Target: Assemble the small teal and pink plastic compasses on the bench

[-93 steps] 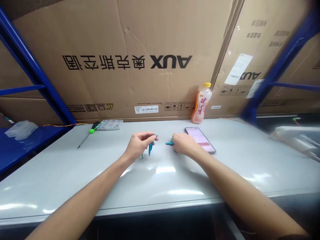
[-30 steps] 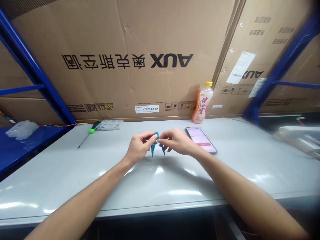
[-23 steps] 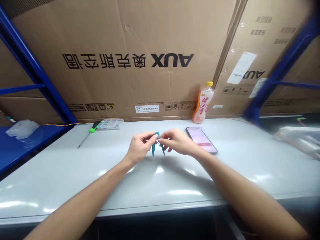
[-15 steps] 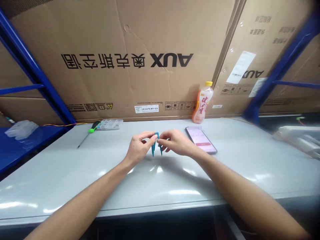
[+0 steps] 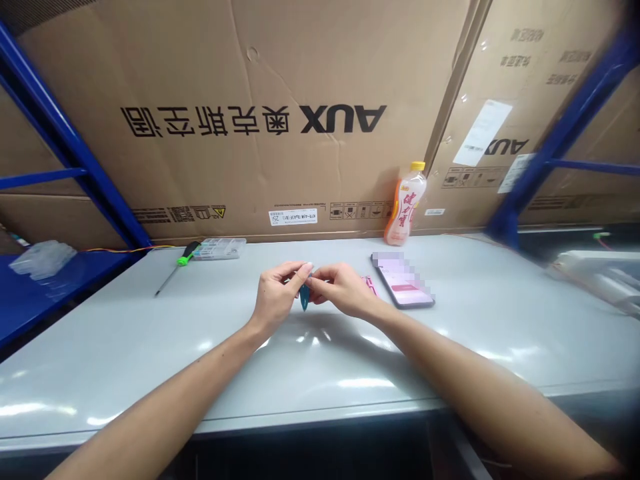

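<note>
Near the middle of the table, a small teal pointed piece (image 5: 305,298) hangs tip down between my two hands; its upper part is hidden by fingers. My left hand (image 5: 278,291) pinches its top between thumb and fingers. From the other side my right hand (image 5: 341,288) is closed, thumb and forefinger at the same piece. The two hands meet at the fingertips. Behind my right hand shows part of a pink and white patterned thing (image 5: 369,285), mostly covered.
A phone (image 5: 406,283) lies right of my hands, with a drink bottle (image 5: 405,203) upright behind it. At back left are a screwdriver (image 5: 180,268) and a clear plastic case (image 5: 220,249). A large carton (image 5: 240,67) stands along the table's back edge.
The two teal prongs, apart before, now show as a single pointed shape. My right hand has shifted slightly left and the pink and white thing has come into sight.
</note>
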A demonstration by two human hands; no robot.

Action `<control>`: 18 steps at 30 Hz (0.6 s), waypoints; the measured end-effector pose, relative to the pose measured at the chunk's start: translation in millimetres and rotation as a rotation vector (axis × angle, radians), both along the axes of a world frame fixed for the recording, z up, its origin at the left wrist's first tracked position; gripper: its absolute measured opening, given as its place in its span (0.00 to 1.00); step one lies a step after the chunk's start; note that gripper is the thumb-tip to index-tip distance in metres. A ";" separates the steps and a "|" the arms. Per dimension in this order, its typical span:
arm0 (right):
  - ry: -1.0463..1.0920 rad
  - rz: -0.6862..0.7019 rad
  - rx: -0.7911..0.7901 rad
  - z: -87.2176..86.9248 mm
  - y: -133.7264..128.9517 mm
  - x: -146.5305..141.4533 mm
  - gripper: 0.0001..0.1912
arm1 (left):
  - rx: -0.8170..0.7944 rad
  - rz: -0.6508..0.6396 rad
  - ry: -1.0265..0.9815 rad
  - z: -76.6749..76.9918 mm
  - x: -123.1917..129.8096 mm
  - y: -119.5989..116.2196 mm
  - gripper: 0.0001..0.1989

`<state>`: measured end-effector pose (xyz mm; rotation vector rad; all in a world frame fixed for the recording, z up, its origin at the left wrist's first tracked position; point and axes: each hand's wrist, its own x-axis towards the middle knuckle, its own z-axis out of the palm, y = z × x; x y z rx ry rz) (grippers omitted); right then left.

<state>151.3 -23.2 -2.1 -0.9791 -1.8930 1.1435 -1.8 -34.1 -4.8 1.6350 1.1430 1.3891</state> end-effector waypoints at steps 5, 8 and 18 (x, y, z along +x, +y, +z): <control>-0.072 0.022 0.059 4.2 3.6 7.3 0.17 | 0.022 -0.047 -0.021 -0.3 0.2 2.7 0.12; -0.229 0.065 0.116 15.5 8.1 19.8 0.14 | 0.040 -0.034 -0.049 -1.1 -0.3 7.6 0.12; -0.652 -0.240 0.173 2.2 28.5 41.5 0.04 | 0.019 -0.010 -0.042 -1.3 -6.2 13.6 0.11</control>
